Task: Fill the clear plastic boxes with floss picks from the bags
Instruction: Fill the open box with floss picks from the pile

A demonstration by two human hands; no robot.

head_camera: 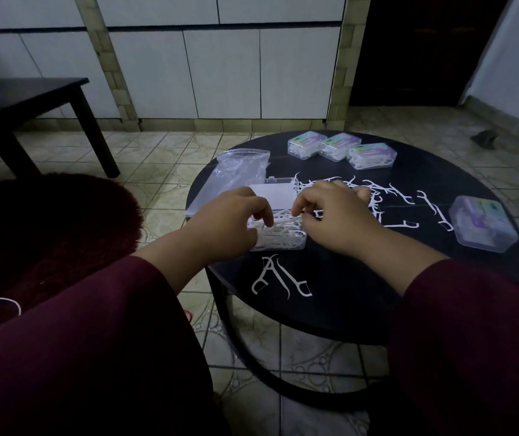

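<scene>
**Picks being settled into the open box**

Nearest the seated person, on the round black table point(330, 294), three loose white plastic floss picks point(278, 278) lie just short of the work, likely strays to gather later. Beyond them sits the open clear plastic box point(278, 237), its hinged lid point(275, 191) standing back so the tray is free to load; it already holds a heap of white picks. The left hand point(229, 225) curls its fingers over the box's left edge and onto the picks there, apparently steadying the box so it does not slide. The right hand point(330, 215) has its thumb and forefinger pinched together at the box's right side, seemingly on a pick being tucked in, though the grasped piece is too small to make out for certain. Both wear dark maroon sleeves point(110, 325).

Behind and to the right of the hands, a scatter of white floss picks point(390, 199) is spread within easy reach as the supply. At the table's right edge rests a closed clear box with a purple label point(484, 225). On the left lies a crumpled clear plastic bag point(236, 171), seemingly emptied. Farthest off, three closed, labelled clear boxes point(340, 147) stand in a row, probably finished and set out of the way.
</scene>
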